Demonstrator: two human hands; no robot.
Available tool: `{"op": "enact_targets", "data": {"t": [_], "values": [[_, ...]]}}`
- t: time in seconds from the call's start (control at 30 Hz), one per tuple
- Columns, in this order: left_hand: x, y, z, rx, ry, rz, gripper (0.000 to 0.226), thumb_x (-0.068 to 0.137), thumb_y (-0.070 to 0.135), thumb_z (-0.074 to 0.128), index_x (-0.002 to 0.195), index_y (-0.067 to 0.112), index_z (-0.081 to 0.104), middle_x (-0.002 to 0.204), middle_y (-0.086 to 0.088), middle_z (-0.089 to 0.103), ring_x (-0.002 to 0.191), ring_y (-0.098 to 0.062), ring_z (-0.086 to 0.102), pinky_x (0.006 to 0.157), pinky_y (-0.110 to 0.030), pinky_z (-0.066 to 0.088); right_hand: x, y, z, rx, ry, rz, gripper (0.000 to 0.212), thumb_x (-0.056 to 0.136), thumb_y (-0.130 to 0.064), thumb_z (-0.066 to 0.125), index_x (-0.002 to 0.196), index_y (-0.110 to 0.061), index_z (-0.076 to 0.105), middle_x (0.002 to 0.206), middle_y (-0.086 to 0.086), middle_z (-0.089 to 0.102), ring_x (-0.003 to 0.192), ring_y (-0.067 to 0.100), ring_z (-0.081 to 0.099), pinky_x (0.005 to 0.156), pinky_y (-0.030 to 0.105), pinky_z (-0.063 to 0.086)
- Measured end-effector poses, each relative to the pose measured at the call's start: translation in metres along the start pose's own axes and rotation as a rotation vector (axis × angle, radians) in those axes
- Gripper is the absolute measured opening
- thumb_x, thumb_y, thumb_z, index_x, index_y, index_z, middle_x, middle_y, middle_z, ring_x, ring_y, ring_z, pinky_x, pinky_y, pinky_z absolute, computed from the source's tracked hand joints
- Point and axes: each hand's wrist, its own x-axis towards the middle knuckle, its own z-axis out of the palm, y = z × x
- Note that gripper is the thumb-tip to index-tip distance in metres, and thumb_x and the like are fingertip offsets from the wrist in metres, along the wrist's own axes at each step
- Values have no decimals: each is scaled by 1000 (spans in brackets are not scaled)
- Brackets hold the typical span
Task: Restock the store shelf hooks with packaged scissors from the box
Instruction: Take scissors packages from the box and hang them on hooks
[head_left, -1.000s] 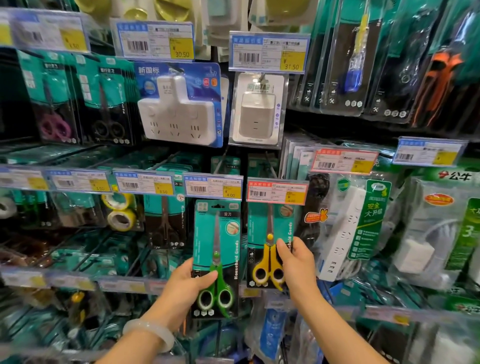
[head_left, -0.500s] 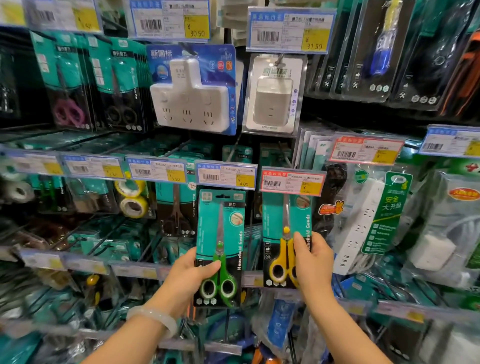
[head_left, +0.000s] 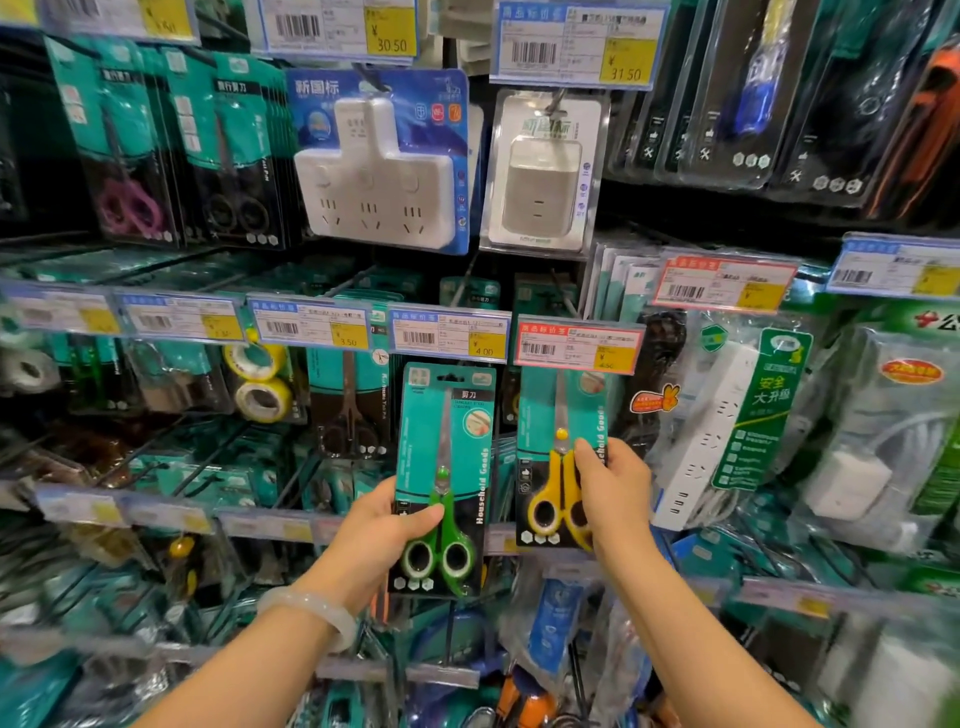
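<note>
1. Left hand (head_left: 387, 525) w/ pale bangle (head_left: 311, 613) – nearest. Thumb across front of green scissors pack (head_left: 444, 478), fingers behind; grip low on card, prob. so the top hang-hole stays free for the hook.
2. Green scissors pack – upright, held just under the 4.00 price tag (head_left: 450, 335); top slot near hook level, whether it is on the peg I can't tell.
3. Right hand (head_left: 615, 493) – pinches right edge of yellow scissors pack (head_left: 561, 467), thumb on front beside handles. Side hold likely steadies card while its top goes behind the red price tag (head_left: 577, 344).
4. Yellow scissors pack – upright, just beside green one, not touching; top hidden by tag, so hung or not: unclear.
5. Further back – white socket adapter pack (head_left: 376, 166) & grey plug pack (head_left: 543, 171) on upper hooks; power strip pack (head_left: 727, 415) to right; tape rolls (head_left: 260, 379) to left.
6. Supply box – not in view.
</note>
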Motion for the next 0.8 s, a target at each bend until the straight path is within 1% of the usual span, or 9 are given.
{"op": "enact_targets", "data": {"t": [0.17,0.27,0.4,0.57,0.67,0.73,0.8], "values": [[1,-3,2,-25,13,-21,27,85,-4,60,109,9,62,105,-13,72,100,-32,67,97,-51,47,9,-6,12,-84,20,-11,38,95,-14,47,61,-18,29,60,-2,32,54,13,29,52,30,23],[-1,-4,1,-32,9,-17,25,85,-4,60,105,11,63,102,-13,73,98,-32,68,95,-51,48,1,-5,14,-37,59,-21,37,96,-13,46,62,-19,31,62,-3,34,55,11,31,53,29,24],[-5,-3,-1,-29,-10,-9,25,86,-3,59,105,12,64,102,-11,73,98,-30,68,95,-49,49,-16,-5,4,-63,65,-73,35,95,-14,48,62,-19,36,60,-3,38,54,10,33,51,25,24],[-7,-4,-4,-32,6,-22,25,87,-3,58,107,11,64,102,-11,73,97,-30,68,93,-48,50,-18,-11,-8,-56,71,-104,38,92,-23,54,58,-17,39,54,-3,40,50,12,34,50,27,26],[-7,-3,-3,-19,8,-30,26,87,-2,58,109,11,63,102,-10,73,97,-29,69,93,-48,50,-10,-11,-7,-65,79,-82,45,89,-28,57,55,-15,32,52,-1,34,50,15,30,50,29,25],[-7,-2,-1,-18,8,-32,25,87,-2,59,108,10,63,102,-10,73,97,-29,69,94,-48,50,-5,-9,-7,-64,89,-64,46,87,-32,59,56,-14,31,53,3,32,52,18,29,53,30,24],[-7,-1,0,-19,5,-32,25,86,-3,59,107,11,63,102,-10,73,98,-29,68,94,-48,49,0,-7,-9,-77,105,-59,48,87,-32,59,55,-15,28,53,3,29,53,19,27,53,31,23]]}}
